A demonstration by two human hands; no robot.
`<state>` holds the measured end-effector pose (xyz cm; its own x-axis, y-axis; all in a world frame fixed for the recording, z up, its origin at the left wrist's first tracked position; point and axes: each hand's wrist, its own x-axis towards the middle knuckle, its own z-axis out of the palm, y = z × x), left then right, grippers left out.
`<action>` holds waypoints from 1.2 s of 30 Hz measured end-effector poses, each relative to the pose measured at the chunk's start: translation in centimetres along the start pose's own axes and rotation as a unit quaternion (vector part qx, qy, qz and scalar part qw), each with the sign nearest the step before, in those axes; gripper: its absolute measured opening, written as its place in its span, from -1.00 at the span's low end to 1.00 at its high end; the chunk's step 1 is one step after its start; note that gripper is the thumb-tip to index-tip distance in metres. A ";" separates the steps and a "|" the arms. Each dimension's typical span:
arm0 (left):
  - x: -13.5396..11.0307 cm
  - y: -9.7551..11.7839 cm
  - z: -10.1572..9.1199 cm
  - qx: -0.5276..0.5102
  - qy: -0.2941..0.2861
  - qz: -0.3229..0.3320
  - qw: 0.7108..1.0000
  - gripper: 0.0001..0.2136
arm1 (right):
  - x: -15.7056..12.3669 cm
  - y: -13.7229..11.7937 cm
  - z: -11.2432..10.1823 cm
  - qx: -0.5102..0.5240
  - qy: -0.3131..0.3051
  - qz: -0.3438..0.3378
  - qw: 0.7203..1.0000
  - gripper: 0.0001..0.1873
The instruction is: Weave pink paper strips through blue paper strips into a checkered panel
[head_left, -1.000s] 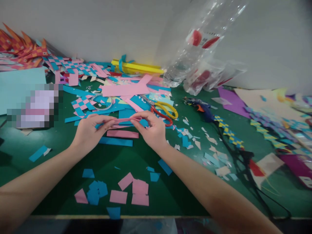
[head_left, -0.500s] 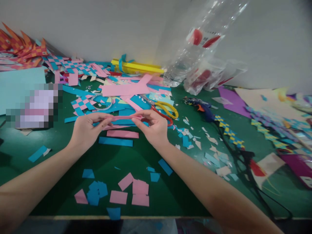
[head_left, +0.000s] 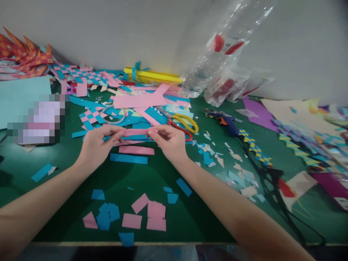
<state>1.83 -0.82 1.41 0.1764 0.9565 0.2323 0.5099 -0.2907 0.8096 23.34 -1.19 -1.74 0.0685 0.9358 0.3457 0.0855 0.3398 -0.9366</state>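
Observation:
A pink paper strip [head_left: 136,132] is stretched level between my hands, above the green table. My left hand [head_left: 101,142] pinches its left end between thumb and fingers. At the other end, my right hand [head_left: 170,140] is closed on the strip in the same way. Just below lie a loose pink strip [head_left: 136,150] and a blue strip [head_left: 128,158], side by side. Scissors [head_left: 185,123] with yellow and red handles rest beyond my right hand. A roll of clear tape [head_left: 114,114] lies behind my left hand among blue and pink paper.
Pink and blue paper scraps [head_left: 133,220] lie near the table's front edge. A glue gun [head_left: 228,123] with a black cord [head_left: 280,188] is at right. Plastic bottles [head_left: 201,72] lean on the wall. A blurred-out device [head_left: 42,121] and woven orange paper shapes [head_left: 25,54] are at left.
The pink strip has turned so more of its flat face shows. My right fingers have shifted slightly left along it; both hands keep their hold.

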 end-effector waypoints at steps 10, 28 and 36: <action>0.3 -0.5 -0.2 0.053 0.025 0.030 0.998 -0.80 | 0.1 0.0 0.0 0.009 0.022 0.008 1.000 -0.79; 0.5 -1.6 0.0 0.149 -0.029 0.123 0.981 -0.74 | 0.9 1.0 -0.9 -0.038 0.129 0.016 0.991 -0.76; 0.3 -2.3 0.2 0.277 -0.079 0.177 0.941 -0.77 | 0.0 0.6 -0.2 -0.337 -0.032 -0.195 0.920 -0.86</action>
<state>0.90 0.10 -0.52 0.5181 0.7943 0.3171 0.7483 -0.6006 0.2817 23.63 -1.03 -2.34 -0.1556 0.7655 0.6243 0.6900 0.5365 -0.4858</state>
